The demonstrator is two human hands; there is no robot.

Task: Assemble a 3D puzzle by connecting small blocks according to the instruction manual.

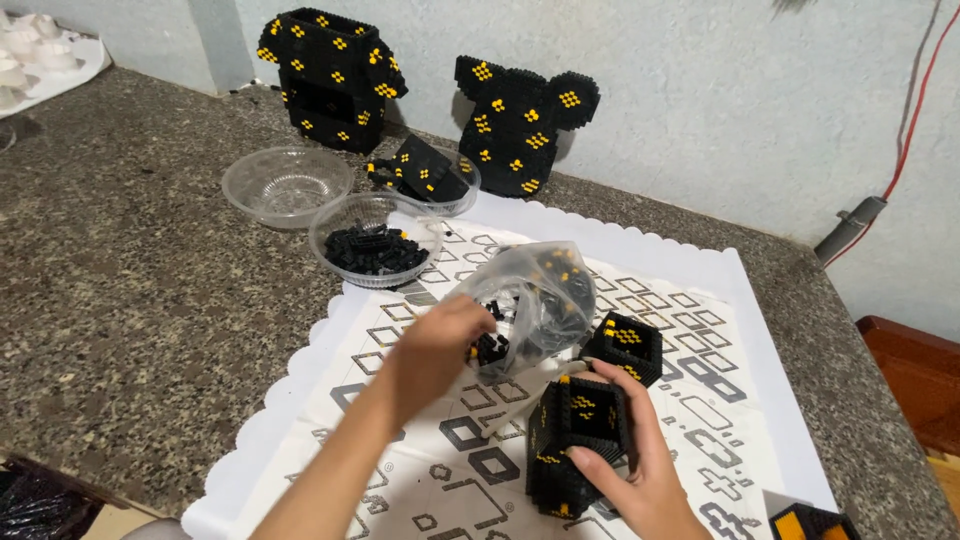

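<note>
My left hand (437,343) reaches into the mouth of a clear plastic bag (540,300) that holds small black and yellow bricks; whether its fingers pinch a brick is hidden. My right hand (632,455) grips a hollow black block structure with yellow dots (578,435), held upright on the white patterned mat (690,400). A second, smaller black and yellow hollow block (625,345) sits on the mat just behind it, beside the bag.
A clear bowl of black bricks (372,245), an empty clear bowl (286,185) and a bowl with a built piece (425,175) stand at the back. Two large black and yellow builds (330,75) (520,125) lean by the wall. The granite counter (130,300) drops off at right.
</note>
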